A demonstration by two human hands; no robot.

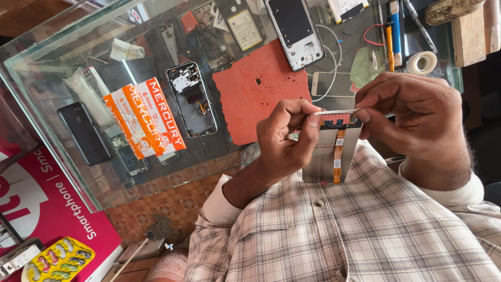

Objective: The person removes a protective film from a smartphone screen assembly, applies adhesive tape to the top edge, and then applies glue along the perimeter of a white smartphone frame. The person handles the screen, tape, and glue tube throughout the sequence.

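My left hand grips a phone display panel by its top left corner. The panel's grey back, with an orange flex cable running down it, faces me in front of my checked shirt. My right hand is at the panel's top right corner. Its thumb and forefinger pinch a thin white strip that lies along the panel's top edge. Both hands hover over the near edge of a glass counter.
On the glass lie a red mat, an opened phone body, a black phone, orange packets, a white phone frame, a tape roll and pens. A yellow blister pack lies at lower left.
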